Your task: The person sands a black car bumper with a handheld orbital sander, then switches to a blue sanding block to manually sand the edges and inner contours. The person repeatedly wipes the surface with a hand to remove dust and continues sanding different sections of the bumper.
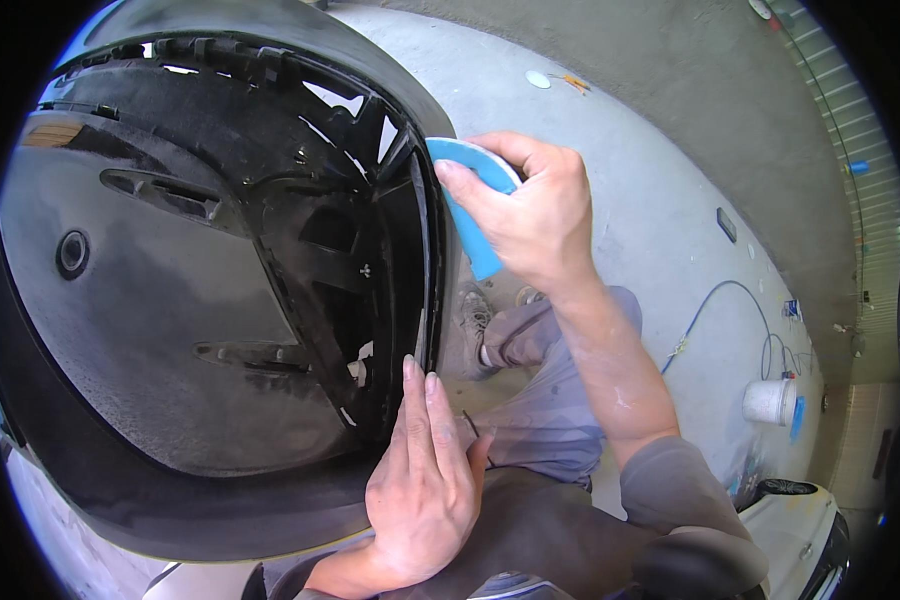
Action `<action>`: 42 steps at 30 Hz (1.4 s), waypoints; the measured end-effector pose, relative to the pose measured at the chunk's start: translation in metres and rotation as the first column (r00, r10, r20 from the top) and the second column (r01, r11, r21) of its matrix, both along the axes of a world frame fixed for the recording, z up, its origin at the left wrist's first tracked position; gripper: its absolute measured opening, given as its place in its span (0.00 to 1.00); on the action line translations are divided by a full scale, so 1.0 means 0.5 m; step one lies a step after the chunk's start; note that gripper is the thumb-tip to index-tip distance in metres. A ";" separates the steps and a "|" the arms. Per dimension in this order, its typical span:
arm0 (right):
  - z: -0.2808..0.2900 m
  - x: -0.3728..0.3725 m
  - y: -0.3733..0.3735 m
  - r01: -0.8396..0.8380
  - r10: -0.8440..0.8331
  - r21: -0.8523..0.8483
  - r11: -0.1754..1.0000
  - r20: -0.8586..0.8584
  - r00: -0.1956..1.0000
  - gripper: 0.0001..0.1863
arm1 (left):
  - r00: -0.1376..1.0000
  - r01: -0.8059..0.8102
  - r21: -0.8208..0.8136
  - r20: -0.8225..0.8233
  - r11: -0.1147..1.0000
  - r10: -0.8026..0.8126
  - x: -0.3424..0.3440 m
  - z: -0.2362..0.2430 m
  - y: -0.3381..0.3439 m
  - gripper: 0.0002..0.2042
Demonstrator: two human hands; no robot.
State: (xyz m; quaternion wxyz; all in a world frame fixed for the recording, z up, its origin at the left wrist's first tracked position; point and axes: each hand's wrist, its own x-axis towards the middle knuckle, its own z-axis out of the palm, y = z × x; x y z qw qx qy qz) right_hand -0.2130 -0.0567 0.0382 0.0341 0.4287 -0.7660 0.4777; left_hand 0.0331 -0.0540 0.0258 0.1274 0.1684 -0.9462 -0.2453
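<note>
A large black plastic vehicle body part [140,290], with clips, openings and a grey, cloudy inner panel, fills the left half of the view. My right hand [525,215] grips a curved blue pad [475,240] with a pale edge, held at the upper right rim of the part, thumb over its face. My left hand [420,480] lies lower down with straight fingers, their tips resting on the same rim. Behind the rim, my grey-trousered legs and a worn shoe show.
On the pale concrete floor [610,130] lie a white disc [537,78] with orange-handled items, a dark rectangular object [725,224] and a looped hose [713,298]. A white bucket [767,402] stands at right, and part of a white car [800,530] shows at lower right.
</note>
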 end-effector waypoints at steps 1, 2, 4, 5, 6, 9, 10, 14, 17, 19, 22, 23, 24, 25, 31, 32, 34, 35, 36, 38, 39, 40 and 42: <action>-0.004 0.002 -0.005 0.032 -0.032 0.000 0.999 -0.028 0.999 0.13 | 1.000 -0.007 -0.009 -0.007 1.000 0.007 0.002 -0.002 0.000 0.34; -0.004 0.002 -0.011 0.084 -0.082 0.068 0.994 -0.024 0.996 0.12 | 1.000 -0.020 -0.004 -0.001 1.000 0.020 0.004 -0.002 -0.001 0.34; -0.002 0.005 -0.025 0.129 -0.119 0.101 0.986 -0.099 0.988 0.12 | 0.999 -0.034 -0.038 -0.039 0.999 0.032 0.004 -0.005 -0.002 0.33; 0.001 0.003 -0.035 0.128 -0.117 0.077 0.989 -0.129 0.985 0.12 | 0.999 -0.041 -0.028 -0.034 0.999 0.040 0.004 -0.006 -0.002 0.33; 0.005 0.002 -0.046 0.135 -0.123 0.061 0.989 -0.168 0.978 0.12 | 0.997 -0.053 -0.063 -0.055 0.997 0.050 0.003 -0.008 -0.002 0.33; 0.018 -0.010 -0.075 0.053 -0.056 -0.016 0.998 -0.311 0.949 0.10 | 0.996 -0.084 -0.077 -0.050 0.994 0.080 0.003 -0.012 0.003 0.33; 0.023 -0.014 -0.084 -0.028 -0.001 -0.070 0.997 -0.392 0.920 0.08 | 0.995 -0.094 -0.060 -0.035 0.994 0.092 0.004 -0.012 0.005 0.33; 0.020 -0.009 -0.064 0.049 -0.019 0.096 0.994 -0.291 0.956 0.08 | 0.992 -0.124 -0.019 -0.028 0.992 0.123 0.005 -0.011 0.009 0.33; 0.030 -0.018 -0.080 -0.012 0.018 0.019 1.000 -0.356 0.934 0.06 | 0.990 -0.122 -0.074 -0.085 0.990 0.115 0.001 -0.014 0.006 0.33; 0.034 -0.021 -0.091 -0.062 0.044 -0.034 0.998 -0.377 0.925 0.05 | 0.988 -0.132 -0.074 -0.090 0.989 0.125 -0.001 -0.016 0.002 0.32; 0.014 -0.016 -0.067 0.034 -0.010 0.082 0.996 -0.278 0.961 0.12 | 0.987 -0.137 -0.073 -0.095 0.988 0.130 0.000 -0.020 0.000 0.31; 0.013 -0.014 -0.064 0.037 -0.014 0.093 0.995 -0.230 0.973 0.13 | 0.988 -0.142 -0.062 -0.071 0.988 0.137 0.002 -0.020 0.003 0.31; 0.017 -0.016 -0.070 -0.001 0.016 0.060 0.998 -0.263 0.965 0.11 | 0.986 -0.147 -0.074 -0.095 0.986 0.140 0.004 -0.019 0.004 0.31; 0.025 -0.023 -0.082 -0.024 0.031 0.026 0.999 -0.298 0.954 0.10 | 0.986 -0.140 -0.080 -0.102 0.987 0.132 0.006 -0.020 0.004 0.31; 0.013 -0.021 -0.055 -0.025 0.052 0.113 0.993 -0.235 0.971 0.11 | 0.980 -0.149 -0.129 -0.152 0.980 0.129 0.002 -0.023 0.004 0.29; 0.012 -0.024 -0.059 -0.050 0.070 0.084 0.995 -0.251 0.965 0.10 | 0.989 -0.101 -0.150 -0.126 0.983 0.083 0.004 -0.025 0.003 0.29; 0.029 -0.036 -0.084 -0.077 0.078 0.018 0.997 -0.301 0.950 0.07 | 0.980 -0.132 -0.158 -0.166 0.979 0.105 -0.001 -0.024 0.003 0.29; 0.033 -0.042 -0.088 -0.091 0.099 0.040 0.995 -0.278 0.955 0.07 | 0.979 -0.138 -0.157 -0.171 0.978 0.111 -0.004 -0.022 0.005 0.30; 0.026 -0.044 -0.083 -0.083 0.091 0.040 0.996 -0.297 0.951 0.08 | 0.979 -0.142 -0.156 -0.169 0.978 0.115 -0.005 -0.022 0.005 0.30; 0.002 -0.046 -0.058 -0.057 0.063 0.027 0.998 -0.340 0.938 0.11 | 0.982 -0.136 -0.139 -0.150 0.981 0.115 -0.007 -0.021 0.006 0.30; 0.003 -0.039 -0.052 -0.049 0.063 0.060 0.997 -0.262 0.963 0.11 | 0.980 -0.141 -0.157 -0.163 0.978 0.115 -0.005 -0.021 0.007 0.30; 0.004 -0.043 -0.062 -0.076 0.079 0.022 0.997 -0.289 0.954 0.10 | 0.980 -0.143 -0.162 -0.162 0.976 0.117 -0.005 -0.021 0.008 0.30; 0.021 -0.052 -0.089 -0.107 0.085 -0.044 0.993 -0.341 0.936 0.07 | 0.982 -0.125 -0.163 -0.159 0.979 0.099 -0.003 -0.020 0.005 0.30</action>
